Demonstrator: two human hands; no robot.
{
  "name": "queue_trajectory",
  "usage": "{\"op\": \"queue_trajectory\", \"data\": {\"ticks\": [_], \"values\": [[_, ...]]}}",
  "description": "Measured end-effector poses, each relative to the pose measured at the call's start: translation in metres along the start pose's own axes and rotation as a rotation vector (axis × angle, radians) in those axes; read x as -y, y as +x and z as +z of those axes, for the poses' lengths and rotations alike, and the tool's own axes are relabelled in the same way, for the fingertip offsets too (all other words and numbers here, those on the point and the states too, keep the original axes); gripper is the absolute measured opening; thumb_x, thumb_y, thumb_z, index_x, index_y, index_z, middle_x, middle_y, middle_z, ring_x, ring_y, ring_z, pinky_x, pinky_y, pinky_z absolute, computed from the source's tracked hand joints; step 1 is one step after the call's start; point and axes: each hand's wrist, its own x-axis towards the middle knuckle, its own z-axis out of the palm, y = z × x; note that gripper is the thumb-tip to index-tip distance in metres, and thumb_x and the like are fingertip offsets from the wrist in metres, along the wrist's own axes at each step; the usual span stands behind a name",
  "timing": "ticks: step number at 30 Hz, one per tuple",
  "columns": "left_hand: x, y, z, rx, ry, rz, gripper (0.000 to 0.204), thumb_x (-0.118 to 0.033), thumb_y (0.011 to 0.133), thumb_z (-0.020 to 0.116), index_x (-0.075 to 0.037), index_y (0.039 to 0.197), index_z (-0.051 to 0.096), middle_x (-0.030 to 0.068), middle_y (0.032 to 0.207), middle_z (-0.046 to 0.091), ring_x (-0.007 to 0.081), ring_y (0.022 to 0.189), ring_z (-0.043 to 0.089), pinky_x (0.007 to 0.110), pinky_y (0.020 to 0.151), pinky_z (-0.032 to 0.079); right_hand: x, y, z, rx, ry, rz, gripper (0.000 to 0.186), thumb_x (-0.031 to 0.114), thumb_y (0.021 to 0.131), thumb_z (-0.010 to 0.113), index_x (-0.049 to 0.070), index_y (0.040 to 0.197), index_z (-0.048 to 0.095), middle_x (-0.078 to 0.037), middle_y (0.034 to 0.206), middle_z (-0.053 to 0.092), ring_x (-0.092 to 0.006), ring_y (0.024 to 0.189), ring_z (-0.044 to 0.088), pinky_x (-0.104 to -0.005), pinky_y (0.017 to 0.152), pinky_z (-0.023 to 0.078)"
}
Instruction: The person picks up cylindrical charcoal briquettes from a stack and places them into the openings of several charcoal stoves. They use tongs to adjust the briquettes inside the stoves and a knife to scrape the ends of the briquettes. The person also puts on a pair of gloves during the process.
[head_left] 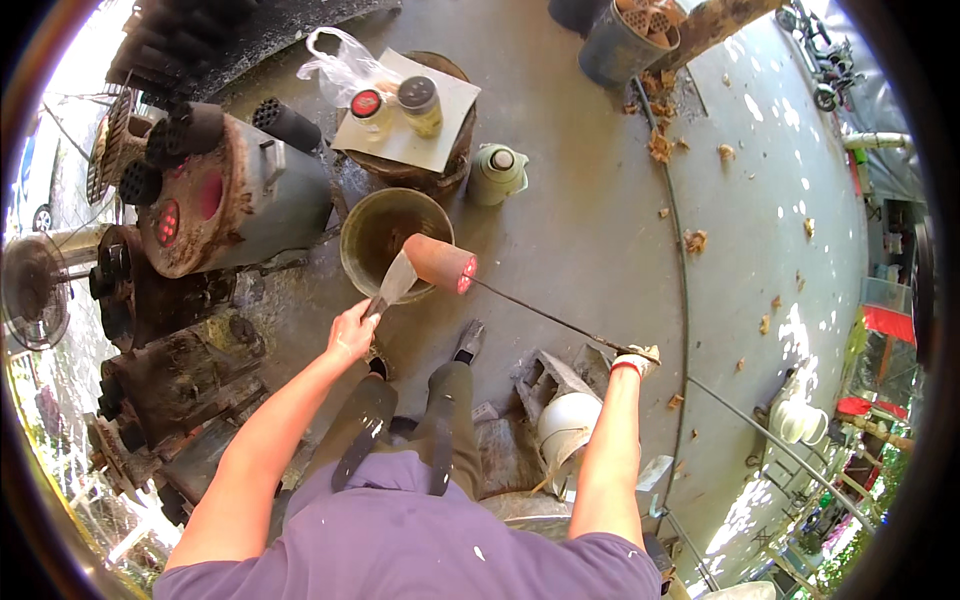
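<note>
The left hand [350, 333] had its fingers wrapped around the handle of a flat grey metal scraper [400, 279], whose blade touched the left end of a reddish-brown cylindrical briquette [437, 262] with glowing holes in its right end. The right hand [637, 361], a red band at its wrist, had its fingers closed on a long thin dark metal rod [545, 317]; the rod reached the briquette's glowing end, though how deep it went could not be told. The briquette lay tilted over the right side of a round brownish bucket [350, 232] on the grey floor [580, 220]. Beyond the bucket, a pale square tabletop [385, 151] carried a red-lidded jar [370, 112] and a dark-lidded jar [420, 106]. A pale green flask [496, 177] stood beside it, and a rusty-topped metal drum [283, 190] stood to the left.
</note>
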Motion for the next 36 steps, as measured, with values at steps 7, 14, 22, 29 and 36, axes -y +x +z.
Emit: {"op": "queue_trajectory", "data": {"ticks": [7,14,22,29,36], "values": [[-0.047,0.039,0.027,-0.174,0.372,0.186,0.038,-0.022,0.081,0.053,-0.015,0.118,0.05,0.0171,0.081,0.061,0.0324,0.079,0.059,0.039,0.072,0.045,-0.041,0.063,-0.014,-0.167,-0.055,0.193,0.034,0.037,0.081,0.046,0.017,0.057,0.031,0.001,0.047,0.034,-0.0166,0.038,0.033,-0.0321,0.039,0.03],[-0.055,0.045,0.04,-0.129,0.557,0.257,0.037,-0.022,0.081,0.052,-0.013,0.117,0.049,0.0203,0.081,0.06,0.0379,0.081,0.056,0.044,0.071,0.044,-0.039,0.063,-0.004,-0.195,-0.064,0.291,0.035,0.036,0.081,0.046,0.018,0.056,0.03,0.002,0.046,0.033,-0.0161,0.037,0.032,-0.0306,0.037,0.028],[-0.086,0.06,0.028,0.061,0.67,0.326,0.02,-0.019,0.083,0.048,-0.005,0.097,0.046,0.0212,0.083,0.059,0.0413,0.082,0.054,0.049,0.07,0.043,-0.045,0.082,-0.009,-0.138,-0.08,0.22,0.031,0.032,0.08,0.045,0.017,0.058,0.031,0.001,0.045,0.032,-0.0158,0.038,0.034,-0.0306,0.04,0.029],[-0.088,0.078,0.043,0.047,0.683,0.186,0.021,-0.019,0.082,0.049,-0.005,0.098,0.047,0.0229,0.086,0.058,0.0416,0.085,0.055,0.05,0.073,0.043,-0.038,0.077,-0.008,-0.063,-0.086,0.273,0.021,0.03,0.079,0.049,0.018,0.067,0.036,0.001,0.052,0.036,-0.0152,0.041,0.036,-0.0292,0.041,0.034],[-0.067,0.079,0.06,-0.033,0.632,0.12,0.03,-0.021,0.083,0.047,-0.009,0.111,0.042,0.0233,0.085,0.059,0.0419,0.086,0.055,0.05,0.075,0.042,-0.045,0.088,-0.024,-0.08,-0.115,0.309,0.016,0.028,0.076,0.05,0.016,0.074,0.04,-0.002,0.069,0.042,-0.0183,0.065,0.043,-0.0385,0.064,0.04]]}}
